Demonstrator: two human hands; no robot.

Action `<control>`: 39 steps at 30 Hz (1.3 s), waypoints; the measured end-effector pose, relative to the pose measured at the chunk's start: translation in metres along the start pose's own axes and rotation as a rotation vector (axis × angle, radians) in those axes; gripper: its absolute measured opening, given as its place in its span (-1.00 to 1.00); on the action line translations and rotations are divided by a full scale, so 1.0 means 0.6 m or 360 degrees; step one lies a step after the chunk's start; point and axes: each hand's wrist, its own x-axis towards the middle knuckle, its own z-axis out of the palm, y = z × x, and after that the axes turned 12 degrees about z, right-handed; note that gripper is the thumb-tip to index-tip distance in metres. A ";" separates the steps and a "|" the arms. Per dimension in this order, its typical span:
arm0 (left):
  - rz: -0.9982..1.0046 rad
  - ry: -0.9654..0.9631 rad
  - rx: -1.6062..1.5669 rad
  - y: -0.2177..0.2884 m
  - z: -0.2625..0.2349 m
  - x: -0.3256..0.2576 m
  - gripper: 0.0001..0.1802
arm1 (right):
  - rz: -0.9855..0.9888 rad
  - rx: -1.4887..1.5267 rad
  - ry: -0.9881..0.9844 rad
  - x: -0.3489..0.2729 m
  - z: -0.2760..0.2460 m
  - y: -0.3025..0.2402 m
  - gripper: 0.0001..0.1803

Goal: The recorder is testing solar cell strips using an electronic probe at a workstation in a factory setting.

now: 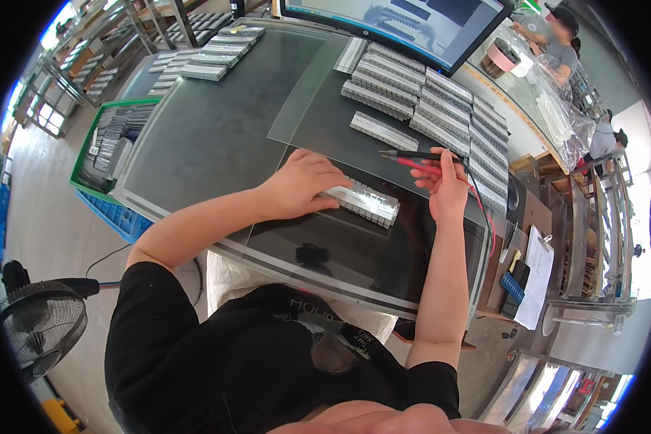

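On the dark tabletop lies a short silver bar with toothed, block-like edges (pixel 372 204). My left hand (pixel 305 184) is closed over its left end, thumb on the near side and fingers on the far side. Two test probes, one black (pixel 412 154) and one red (pixel 425 168), are pinched in my right hand (pixel 448 186). Their tips point left, above the table and apart from the bar. Black and red leads run down from them past my right wrist. A similar single bar (pixel 385 132) lies just beyond the probes.
Stacked rows of similar bars (pixel 430 94) fill the far right, under a monitor (pixel 412 25). More bars (pixel 224 50) sit at the far left. A green crate (pixel 79 163) stands beside the table's left edge. A clipboard (pixel 537 275) lies at right; a fan (pixel 43 322) stands lower left.
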 end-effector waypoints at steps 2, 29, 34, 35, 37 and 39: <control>0.0033 0.0067 0.0013 0.001 0.005 0.002 -0.65 | 0.0003 -0.0010 0.0020 0.000 -0.002 -0.002 -0.67; 0.0186 0.0159 0.0548 -0.093 0.022 0.125 -0.63 | -0.0076 0.0016 0.0185 -0.002 -0.011 -0.008 -0.63; 0.0188 0.0185 0.0444 -0.073 0.027 0.081 -0.64 | 0.0109 -0.0161 0.0093 0.001 -0.005 -0.005 -0.65; 0.0179 0.0186 0.0432 -0.075 0.029 0.074 -0.63 | 0.0122 -0.0170 0.0079 0.001 -0.002 -0.003 -0.65; 0.0157 0.0193 0.0421 -0.076 0.028 0.066 -0.63 | 0.0111 -0.0215 0.0074 0.000 0.005 -0.001 -0.64; 0.0148 0.0176 0.0417 -0.077 0.026 0.066 -0.63 | 0.0122 -0.0255 0.0059 -0.001 0.004 0.002 -0.65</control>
